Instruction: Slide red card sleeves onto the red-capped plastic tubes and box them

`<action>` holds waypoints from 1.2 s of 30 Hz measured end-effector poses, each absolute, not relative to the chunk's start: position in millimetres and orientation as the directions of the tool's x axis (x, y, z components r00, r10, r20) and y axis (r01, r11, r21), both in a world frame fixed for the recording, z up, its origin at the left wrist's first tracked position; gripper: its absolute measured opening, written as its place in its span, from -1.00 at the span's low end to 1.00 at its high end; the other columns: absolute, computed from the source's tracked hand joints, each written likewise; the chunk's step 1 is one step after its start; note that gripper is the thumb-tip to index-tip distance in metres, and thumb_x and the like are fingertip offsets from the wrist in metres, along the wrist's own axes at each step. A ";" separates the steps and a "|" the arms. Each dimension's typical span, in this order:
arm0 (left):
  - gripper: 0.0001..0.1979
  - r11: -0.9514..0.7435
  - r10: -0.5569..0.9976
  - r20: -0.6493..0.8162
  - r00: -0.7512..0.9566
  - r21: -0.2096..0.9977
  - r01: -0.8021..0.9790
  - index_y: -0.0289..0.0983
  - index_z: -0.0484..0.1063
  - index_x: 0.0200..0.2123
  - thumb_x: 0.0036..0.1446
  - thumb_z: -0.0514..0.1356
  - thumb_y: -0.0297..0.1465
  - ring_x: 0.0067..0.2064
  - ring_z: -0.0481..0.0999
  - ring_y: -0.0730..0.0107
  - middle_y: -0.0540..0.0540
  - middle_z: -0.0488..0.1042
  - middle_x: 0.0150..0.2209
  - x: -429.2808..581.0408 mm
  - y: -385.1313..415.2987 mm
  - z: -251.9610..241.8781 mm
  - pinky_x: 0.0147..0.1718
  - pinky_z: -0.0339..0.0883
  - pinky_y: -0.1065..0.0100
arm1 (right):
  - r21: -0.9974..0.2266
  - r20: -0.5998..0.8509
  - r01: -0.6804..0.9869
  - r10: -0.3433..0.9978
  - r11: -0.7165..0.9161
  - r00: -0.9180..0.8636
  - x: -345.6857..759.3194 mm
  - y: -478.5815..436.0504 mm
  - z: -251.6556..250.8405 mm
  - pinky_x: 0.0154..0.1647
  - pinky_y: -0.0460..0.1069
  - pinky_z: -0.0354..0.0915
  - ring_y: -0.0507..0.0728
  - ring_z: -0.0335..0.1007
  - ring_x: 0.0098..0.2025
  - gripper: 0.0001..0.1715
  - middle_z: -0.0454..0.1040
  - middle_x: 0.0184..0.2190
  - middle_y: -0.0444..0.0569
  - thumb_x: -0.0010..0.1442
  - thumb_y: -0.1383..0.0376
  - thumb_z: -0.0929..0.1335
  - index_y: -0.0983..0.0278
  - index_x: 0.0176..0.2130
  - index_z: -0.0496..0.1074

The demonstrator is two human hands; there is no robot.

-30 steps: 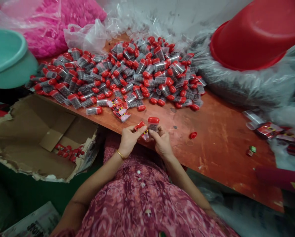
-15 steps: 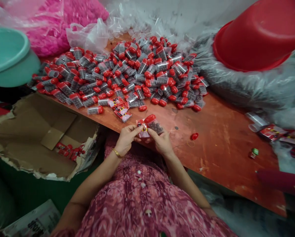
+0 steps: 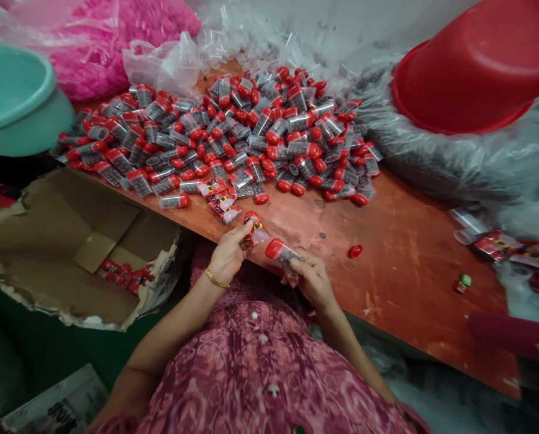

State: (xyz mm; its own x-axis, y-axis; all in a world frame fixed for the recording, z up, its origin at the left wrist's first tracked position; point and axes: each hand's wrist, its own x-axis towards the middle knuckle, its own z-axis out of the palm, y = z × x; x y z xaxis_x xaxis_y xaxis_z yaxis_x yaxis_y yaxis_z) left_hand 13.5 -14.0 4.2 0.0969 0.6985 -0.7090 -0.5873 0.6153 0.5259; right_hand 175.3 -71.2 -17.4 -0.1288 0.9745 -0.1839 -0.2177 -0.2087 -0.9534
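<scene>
While the left hand pinches a small red packet between thumb and fingers, the right hand is closed round a clear tube with dark contents, its red cap tipped toward the packet. The two hands are apart but near each other, over the front edge of the tabletop. To the left, an open, ragged-edged carton holds a small heap of red pieces. Just beyond the left hand lie a few printed packets, overlapping, and behind them spreads a wide pile of red-capped tubes. A green basin stands at the far left; its inside bottom is out of sight. At the far right, a red bucket rests mouth down on a clear bag of dark stuff, too blurred to name.
</scene>
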 end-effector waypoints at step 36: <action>-0.59 0.376 0.924 -0.377 0.067 0.861 -0.343 -0.35 0.50 -0.46 -0.31 0.40 -0.15 -0.47 0.46 0.47 -0.02 0.53 -0.49 12.5 -29.1 5.4 -0.41 0.37 0.41 | -0.872 -0.331 -0.317 0.926 -0.374 -0.180 170.6 -59.0 -14.8 -0.78 -0.16 0.25 -0.13 -0.02 -0.80 -0.72 0.19 -0.76 -0.27 -0.09 0.14 0.36 0.29 -0.60 0.32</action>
